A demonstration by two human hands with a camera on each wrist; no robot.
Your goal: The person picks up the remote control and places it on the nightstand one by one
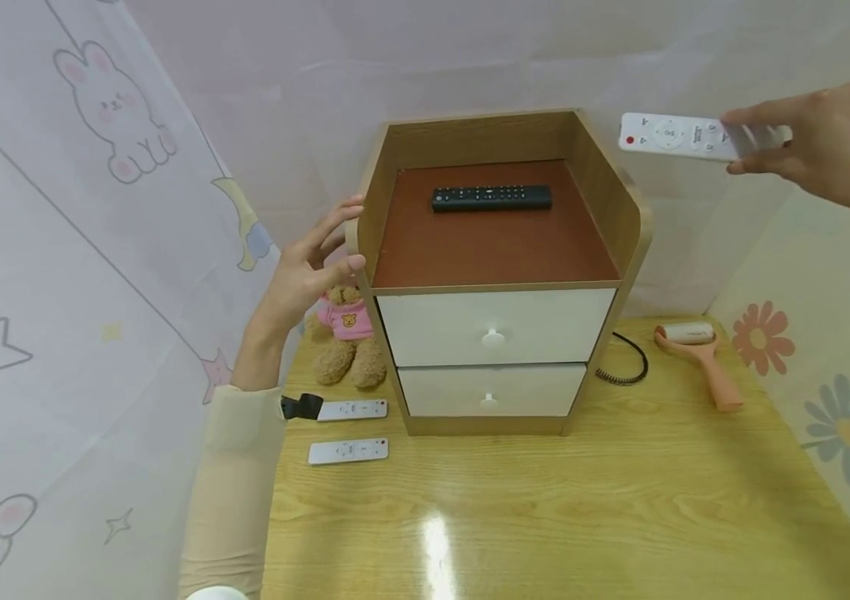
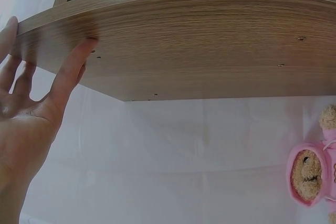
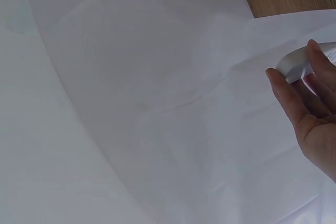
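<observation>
Printed sheets [image 1: 470, 58] wall in the table [image 1: 545, 500], and from my remote seat I watch my right hand [image 1: 833, 142] pinch one end of a white remote [image 1: 676, 136] between thumb and fingers, raised in the air. Left of that grip, a black remote [image 1: 492, 198] lies on top of the cabinet [image 1: 500, 250], while a roller [image 1: 710, 367] lies below it. My left hand [image 1: 301, 271], fingers spread, touches the cabinet's left panel, with a bear [image 1: 350, 333] and two other remotes [image 1: 348, 451] below it.
</observation>
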